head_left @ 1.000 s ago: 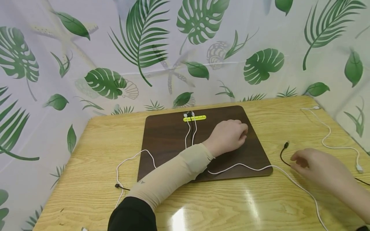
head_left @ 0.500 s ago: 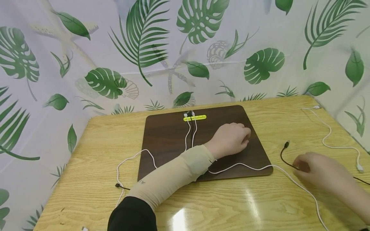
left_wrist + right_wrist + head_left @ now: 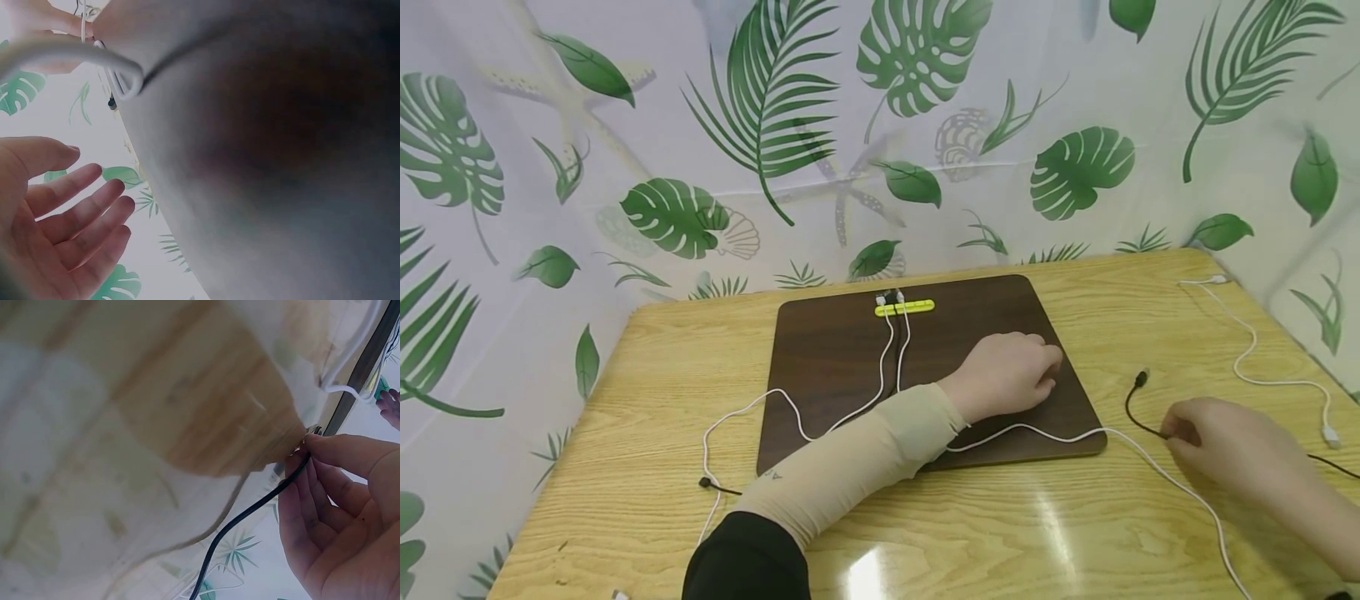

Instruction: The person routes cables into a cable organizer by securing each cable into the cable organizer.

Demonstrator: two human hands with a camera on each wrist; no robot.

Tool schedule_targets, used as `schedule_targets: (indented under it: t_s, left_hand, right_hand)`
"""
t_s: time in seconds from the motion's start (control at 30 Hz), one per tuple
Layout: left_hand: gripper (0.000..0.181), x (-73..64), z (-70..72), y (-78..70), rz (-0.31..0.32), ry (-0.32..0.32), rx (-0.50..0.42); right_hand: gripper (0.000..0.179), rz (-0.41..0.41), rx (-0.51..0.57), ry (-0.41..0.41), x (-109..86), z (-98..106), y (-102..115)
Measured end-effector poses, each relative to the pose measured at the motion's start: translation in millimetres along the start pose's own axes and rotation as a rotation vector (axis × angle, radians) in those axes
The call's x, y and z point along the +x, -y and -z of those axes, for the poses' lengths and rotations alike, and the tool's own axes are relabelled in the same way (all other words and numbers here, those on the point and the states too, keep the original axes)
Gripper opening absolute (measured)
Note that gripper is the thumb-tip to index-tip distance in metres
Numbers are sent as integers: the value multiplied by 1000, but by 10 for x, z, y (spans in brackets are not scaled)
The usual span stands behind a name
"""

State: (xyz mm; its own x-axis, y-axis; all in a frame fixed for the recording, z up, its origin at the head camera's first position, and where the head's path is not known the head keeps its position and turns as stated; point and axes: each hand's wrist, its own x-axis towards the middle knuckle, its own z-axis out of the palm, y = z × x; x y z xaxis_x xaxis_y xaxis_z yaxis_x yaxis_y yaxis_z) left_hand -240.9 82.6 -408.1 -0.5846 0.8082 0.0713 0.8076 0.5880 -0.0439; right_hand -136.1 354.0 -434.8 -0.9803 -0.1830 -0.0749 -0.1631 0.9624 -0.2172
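Observation:
My right hand [image 3: 1232, 442] pinches a thin black cable [image 3: 1138, 421] between thumb and index finger, right of the board. The cable's black plug [image 3: 1142, 378] sticks out beyond the fingertips. In the right wrist view, the black cable [image 3: 234, 520] hangs down from the pinch. My left hand [image 3: 1011, 375] is over the right part of a dark brown board [image 3: 827, 350]; its fingers [image 3: 94, 209] are loosely bent and hold nothing in the left wrist view. At the board's far edge, a yellow cable holder [image 3: 922, 306] bears two white cables and a black one between them.
A white cable [image 3: 1138, 447] crosses the board's near right corner and trails off the near edge of the view. Another white cable [image 3: 1255, 382] lies at the far right. On the left is a small black plug [image 3: 704, 482]. A leaf-print cloth [image 3: 970, 192] stands behind the wooden table [image 3: 685, 350].
My left hand has moved right and a little nearer over the board. My right hand has shifted slightly down and right along the black cable, whose plug has hardly moved.

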Motion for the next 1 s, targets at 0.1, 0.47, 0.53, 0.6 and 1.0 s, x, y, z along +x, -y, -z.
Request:
schedule_targets:
  t_s: [0.1, 0.47, 0.53, 0.6, 1.0]
  left_hand:
    - [16, -7, -3, -15, -2, 6, -1]
    - [16, -9, -5, 28, 14, -2, -4]
    - [16, -9, -5, 31, 15, -2, -1]
    - [17, -9, -5, 33, 15, -4, 3]
    - [17, -6, 4, 24, 21, -12, 5]
  right_hand:
    - [4, -7, 6, -7, 8, 2, 7]
    - [5, -28, -7, -53, 44, 114, 80]
    - [5, -18, -11, -71, 58, 123, 96]
    - [5, -4, -22, -94, 79, 130, 117]
    - [4, 61, -53, -163, 205, 253, 301]
